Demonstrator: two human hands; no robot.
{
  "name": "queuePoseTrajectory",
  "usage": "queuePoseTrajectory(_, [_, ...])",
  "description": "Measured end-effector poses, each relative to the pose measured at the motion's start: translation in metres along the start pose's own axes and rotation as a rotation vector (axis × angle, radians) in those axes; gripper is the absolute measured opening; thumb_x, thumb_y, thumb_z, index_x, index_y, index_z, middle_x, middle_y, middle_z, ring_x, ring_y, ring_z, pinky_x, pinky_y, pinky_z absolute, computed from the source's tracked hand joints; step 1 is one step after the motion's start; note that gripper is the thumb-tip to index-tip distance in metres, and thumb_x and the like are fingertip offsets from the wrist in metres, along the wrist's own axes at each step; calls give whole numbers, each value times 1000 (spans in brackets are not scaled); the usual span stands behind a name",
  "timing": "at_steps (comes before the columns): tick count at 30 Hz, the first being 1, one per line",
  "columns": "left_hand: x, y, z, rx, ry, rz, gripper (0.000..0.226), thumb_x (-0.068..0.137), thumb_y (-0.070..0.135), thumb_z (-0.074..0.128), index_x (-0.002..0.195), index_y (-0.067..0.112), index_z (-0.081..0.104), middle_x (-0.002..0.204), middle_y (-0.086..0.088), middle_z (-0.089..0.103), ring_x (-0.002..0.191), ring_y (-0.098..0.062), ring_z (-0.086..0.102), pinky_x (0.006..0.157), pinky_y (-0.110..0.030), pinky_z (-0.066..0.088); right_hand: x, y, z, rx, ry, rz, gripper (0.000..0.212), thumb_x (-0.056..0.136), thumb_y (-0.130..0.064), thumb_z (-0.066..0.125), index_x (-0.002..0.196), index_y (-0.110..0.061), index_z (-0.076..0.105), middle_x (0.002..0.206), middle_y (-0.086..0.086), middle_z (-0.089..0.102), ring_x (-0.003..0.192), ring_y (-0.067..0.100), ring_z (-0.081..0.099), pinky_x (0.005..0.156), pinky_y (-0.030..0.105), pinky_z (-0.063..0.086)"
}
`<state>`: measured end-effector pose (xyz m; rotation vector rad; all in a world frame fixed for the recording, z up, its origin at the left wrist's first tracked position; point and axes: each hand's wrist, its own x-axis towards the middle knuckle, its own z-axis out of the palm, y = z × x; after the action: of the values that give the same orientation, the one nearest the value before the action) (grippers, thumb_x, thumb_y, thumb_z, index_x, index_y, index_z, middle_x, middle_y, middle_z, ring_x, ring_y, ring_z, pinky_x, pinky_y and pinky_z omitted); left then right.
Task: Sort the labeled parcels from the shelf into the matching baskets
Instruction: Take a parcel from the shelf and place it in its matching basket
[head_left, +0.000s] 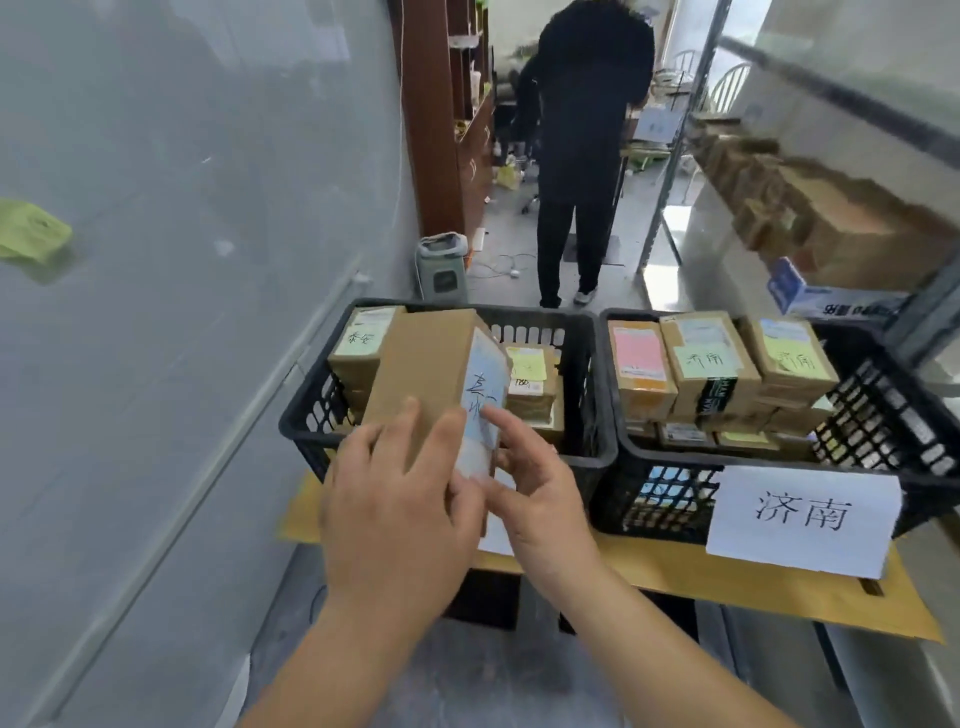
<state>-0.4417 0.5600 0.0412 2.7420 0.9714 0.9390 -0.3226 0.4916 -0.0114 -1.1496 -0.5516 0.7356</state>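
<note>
A brown cardboard parcel (423, 366) with a pale blue handwritten label on its right face stands on edge over the left black basket (582, 364). My left hand (395, 504) grips its near end from the left. My right hand (540, 493) touches the label side with straight fingers. The left basket holds several parcels with green and yellow labels. The right black basket (883, 410) carries a white paper sign (802, 519) and holds several stacked parcels with green and pink labels.
Both baskets sit on a low yellow board (727, 577). A metal shelf (831, 218) with cardboard parcels and a blue box stands at the right. A glass wall runs along the left. A person in dark clothes (587, 145) stands in the aisle beyond the baskets, beside a small grey-green appliance (441, 267).
</note>
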Motion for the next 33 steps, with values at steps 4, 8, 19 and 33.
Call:
queuePoseTrajectory(4, [44,-46,9,-34,-45,-31,48,83,18,52,130,21,62,128,-15,61,102,-37,56,70,-41,50,42,-6,25,-121,49,-56,69,86,18,66,134,-32,60,117,-18,70,104,7,68,79,29,60])
queuePoseTrajectory(8, [68,-72,32,-92,-130,-64,47,88,26,45,133,24,58,125,-14,59,103,-33,57,60,-37,50,72,0,41,-304,95,-142,71,82,9,73,131,-41,61,141,-10,51,129,8,53,91,29,58])
queuePoseTrajectory(19, [132,-99,111,-167,-210,-129,50,91,30,59,140,26,49,127,-10,56,111,-28,53,78,-37,53,161,24,23,-369,55,-50,60,90,3,72,135,-37,60,150,-15,35,125,-18,43,90,5,46])
queuePoseTrajectory(33, [211,-133,185,-123,-383,-206,49,97,49,40,143,33,44,130,8,57,111,-7,47,78,-23,44,271,65,1,-272,162,129,57,89,-5,74,125,-49,67,141,-33,43,132,-11,43,105,32,52])
